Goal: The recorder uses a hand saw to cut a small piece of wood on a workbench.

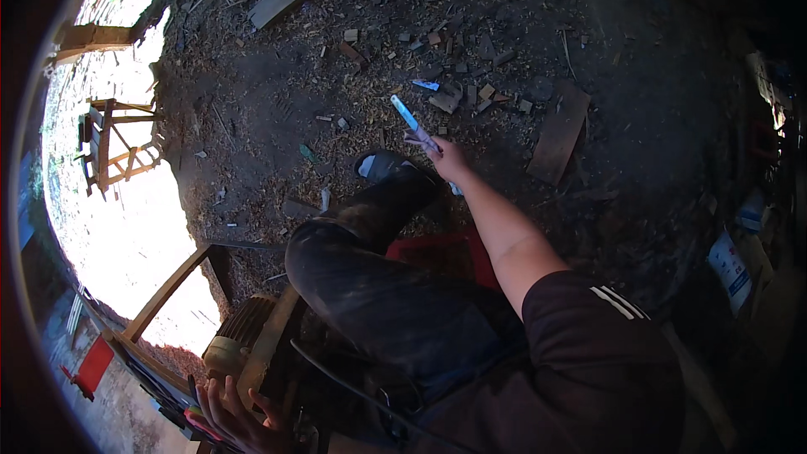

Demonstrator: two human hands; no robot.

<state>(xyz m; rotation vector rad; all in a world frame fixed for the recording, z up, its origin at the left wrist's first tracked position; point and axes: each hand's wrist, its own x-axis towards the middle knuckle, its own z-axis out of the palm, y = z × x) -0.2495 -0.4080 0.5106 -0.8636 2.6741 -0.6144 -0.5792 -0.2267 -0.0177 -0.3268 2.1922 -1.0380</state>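
My right hand (450, 160) is stretched out over the littered ground, its fingers closed around a narrow light-blue and whitish strip (405, 113). The strip points up and to the left; its exact kind cannot be made out. At the lower left my left hand (235, 416) has its fingers spread apart, with nothing visible in them. It is close to a wooden beam (271, 340) and a ribbed motor (250, 319). A pink-red and dark object (202, 424) shows behind these fingers, and I cannot tell whether they touch it.
My bent leg (378, 277) crosses the middle, beside a red plastic piece (450, 248). Wood chips and offcuts cover the dirt ground, with a brown board (561, 133) on the right and a pale plank (280, 2) farther off. A wooden frame (118, 147) stands in sunlight.
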